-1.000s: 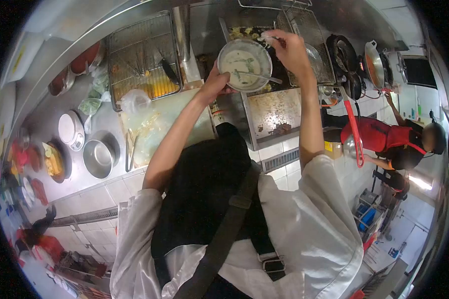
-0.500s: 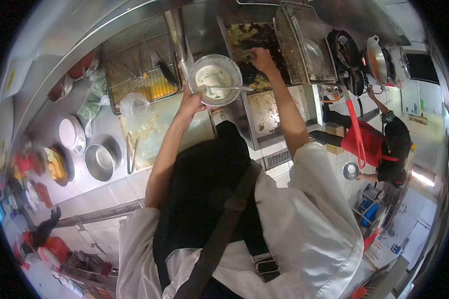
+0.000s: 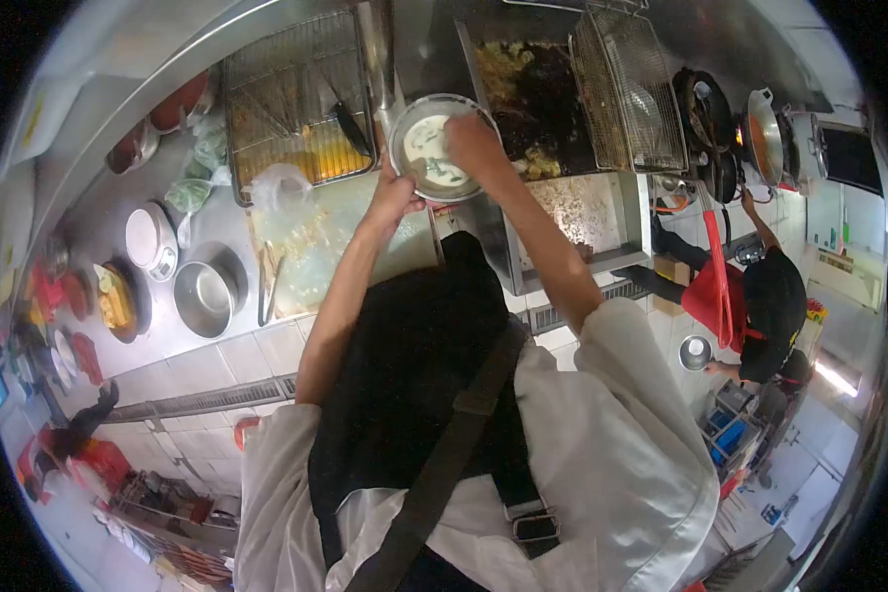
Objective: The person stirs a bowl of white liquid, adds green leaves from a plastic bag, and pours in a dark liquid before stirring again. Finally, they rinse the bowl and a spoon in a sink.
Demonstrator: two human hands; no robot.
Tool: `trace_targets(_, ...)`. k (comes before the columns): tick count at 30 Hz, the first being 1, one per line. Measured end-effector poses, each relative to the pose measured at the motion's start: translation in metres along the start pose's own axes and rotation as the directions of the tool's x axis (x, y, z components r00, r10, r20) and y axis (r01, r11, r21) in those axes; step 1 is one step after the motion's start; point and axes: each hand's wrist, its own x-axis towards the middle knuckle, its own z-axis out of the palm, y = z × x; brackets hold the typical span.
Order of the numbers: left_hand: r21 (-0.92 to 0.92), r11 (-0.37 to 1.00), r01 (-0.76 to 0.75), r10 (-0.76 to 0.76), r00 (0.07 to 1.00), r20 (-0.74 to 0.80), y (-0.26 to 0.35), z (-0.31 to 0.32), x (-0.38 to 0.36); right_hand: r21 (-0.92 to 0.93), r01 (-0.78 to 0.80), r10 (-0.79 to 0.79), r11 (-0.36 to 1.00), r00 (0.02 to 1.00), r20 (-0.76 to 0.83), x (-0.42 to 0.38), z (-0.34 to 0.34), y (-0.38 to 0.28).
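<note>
My left hand (image 3: 395, 200) grips the near left rim of a bowl (image 3: 399, 158), held up beside the fryer. Inside is a creamy white mixture (image 3: 423, 145) with green flecks. My right hand (image 3: 474, 144) is closed over the bowl's right side, its fingertips hidden. Whether it holds the spoon seen earlier or a piece of food cannot be made out. To the right of the bowl lies the fryer's dark oil (image 3: 533, 94), with yellowish bits floating in it.
A wire basket (image 3: 627, 99) stands on the fryer's right. Left are a rack tray (image 3: 296, 109), a cutting board (image 3: 335, 247), tongs (image 3: 270, 281), a metal pot (image 3: 204, 298) and a scale (image 3: 150, 237). Pans (image 3: 705, 109) sit far right, near a co-worker (image 3: 760, 306) holding a small bowl.
My right hand has moved left from over the fryer to the bowl, covering the spoon's place. The view has shifted slightly, while my left hand keeps its grip on the bowl.
</note>
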Motion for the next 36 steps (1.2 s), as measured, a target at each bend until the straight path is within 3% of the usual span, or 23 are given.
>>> trace_targets(2,-0.019,0.999,-0.031,0.031,1.000,-0.005,0.002,-0.002,0.002,0.010,-0.094,0.094,0.996,0.995,-0.017,0.003,0.003,-0.006)
trace_targets(3,-0.013,1.000,-0.021,0.021,0.999,0.044,0.006,-0.002,0.004,0.010,-0.078,0.078,0.997,0.997,-0.018,0.007,0.000,-0.006)
trace_targets(6,-0.014,1.000,-0.003,0.004,0.997,0.078,0.001,-0.003,0.007,0.317,0.078,-0.040,0.945,0.991,-0.125,-0.003,-0.009,0.022)
trace_targets(9,-0.009,1.000,-0.002,0.003,0.994,0.112,0.003,0.003,0.016,0.385,0.077,-0.008,0.920,0.984,-0.178,-0.010,-0.057,0.024)
trace_targets(11,-0.001,1.000,-0.001,0.001,0.988,0.156,0.006,0.011,0.025,0.365,0.092,-0.023,0.927,0.981,-0.191,-0.013,-0.081,0.032)
trace_targets(13,-0.123,0.992,-0.031,0.050,0.987,0.155,0.008,0.024,0.034,0.344,0.108,-0.039,0.933,0.979,-0.202,-0.016,-0.105,0.039)
trace_targets(15,-0.094,0.995,-0.040,0.057,0.981,0.185,0.013,0.037,0.041,0.403,0.105,-0.016,0.909,0.976,-0.218,-0.018,-0.129,0.043)
trace_targets(17,0.024,1.000,-0.007,0.002,0.980,0.201,0.018,0.050,0.053,0.370,0.137,-0.034,0.919,0.962,-0.272,-0.015,-0.139,0.061)
trace_targets(19,0.029,0.999,-0.022,0.016,0.976,0.215,0.019,0.059,0.061,0.328,0.181,-0.062,0.927,0.937,-0.343,-0.010,-0.147,0.074)
trace_targets(22,-0.005,0.998,-0.064,0.062,0.957,0.285,0.022,0.067,0.062,0.283,0.097,0.006,0.954,0.940,-0.341,-0.012,-0.160,0.090)
trace_targets(24,0.000,0.999,-0.050,0.049,0.979,0.198,0.024,0.072,0.056,0.250,0.067,0.037,0.966,0.920,-0.390,-0.012,-0.163,0.103)
trace_targets(27,-0.022,1.000,0.013,-0.010,0.988,0.156,0.022,0.061,0.042,0.180,0.048,0.029,0.983,0.915,-0.403,-0.008,-0.146,0.123)
trace_targets(29,-0.018,1.000,-0.016,0.019,0.976,0.216,0.006,0.042,0.050,0.202,0.024,0.071,0.979,0.890,-0.451,-0.010,-0.126,0.126)
trace_targets(32,0.062,0.996,0.064,-0.074,0.981,0.179,0.002,0.024,0.041,0.155,-0.097,0.128,0.983,0.970,-0.204,0.002,-0.079,0.144)
trace_targets(35,0.130,0.988,0.087,-0.098,0.992,0.081,-0.008,0.009,0.040,0.180,-0.163,0.196,0.970,0.963,-0.185,0.006,-0.005,0.166)
trace_targets(36,0.123,0.988,0.089,-0.101,0.990,0.099,-0.010,0.004,0.040,0.064,-0.281,0.285,0.958,0.956,-0.069,0.019,0.044,0.197)
